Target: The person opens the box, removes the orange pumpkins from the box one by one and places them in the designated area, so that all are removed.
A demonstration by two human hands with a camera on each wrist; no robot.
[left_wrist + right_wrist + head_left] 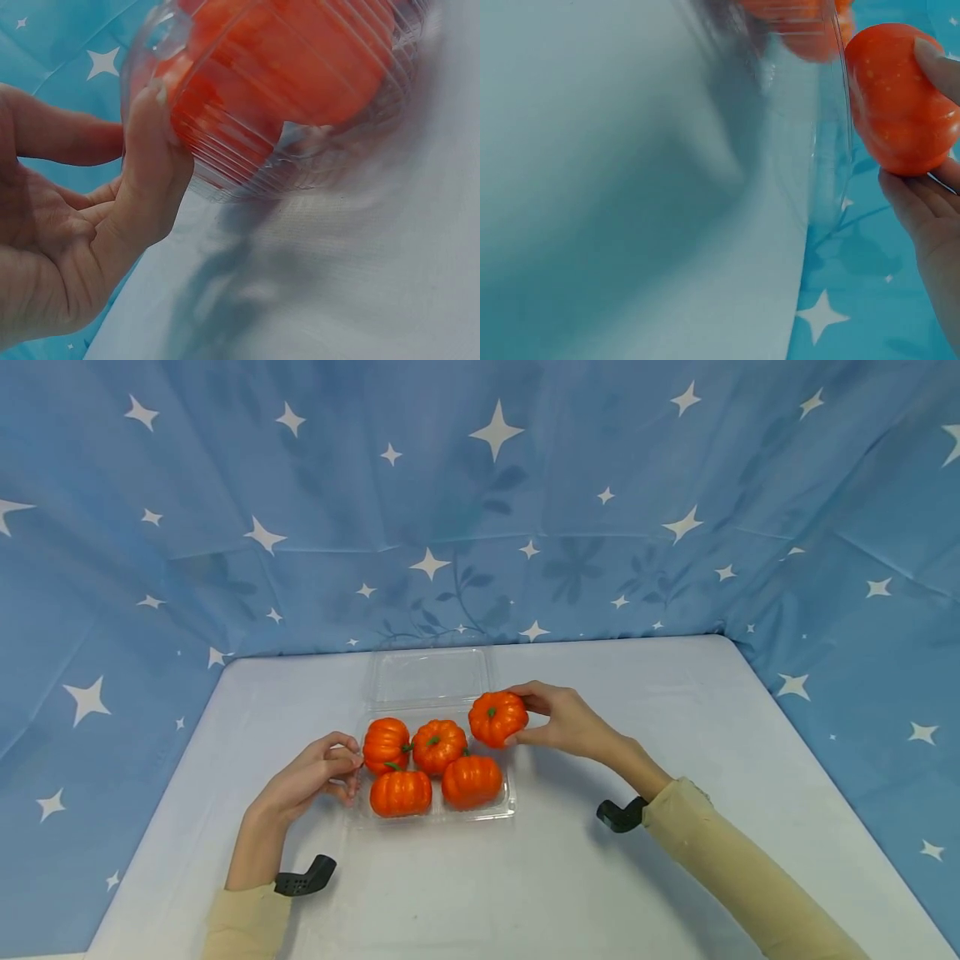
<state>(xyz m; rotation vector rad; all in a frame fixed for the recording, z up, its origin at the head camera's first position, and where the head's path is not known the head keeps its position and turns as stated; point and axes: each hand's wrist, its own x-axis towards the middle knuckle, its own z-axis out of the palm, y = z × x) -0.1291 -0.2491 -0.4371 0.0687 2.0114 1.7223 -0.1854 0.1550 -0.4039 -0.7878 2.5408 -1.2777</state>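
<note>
A small orange toy pumpkin (498,719) with a green stem is held by my right hand (564,720), between thumb and fingers, over the back right corner of a clear plastic clamshell box (495,815). In the right wrist view, this pumpkin (900,101) appears just beyond the box's side wall (829,142). Several more pumpkins lie in the box, including one at the front right (472,782) and one at the front left (401,793). My left hand (311,777) pinches the box's left edge; the left wrist view shows its thumb (154,150) against the ribbed wall.
The box's clear lid (431,678) lies folded open behind it on the white table (600,893). A blue curtain with white stars (480,510) hangs behind the table and along its sides. Each wrist wears a black camera mount (307,877).
</note>
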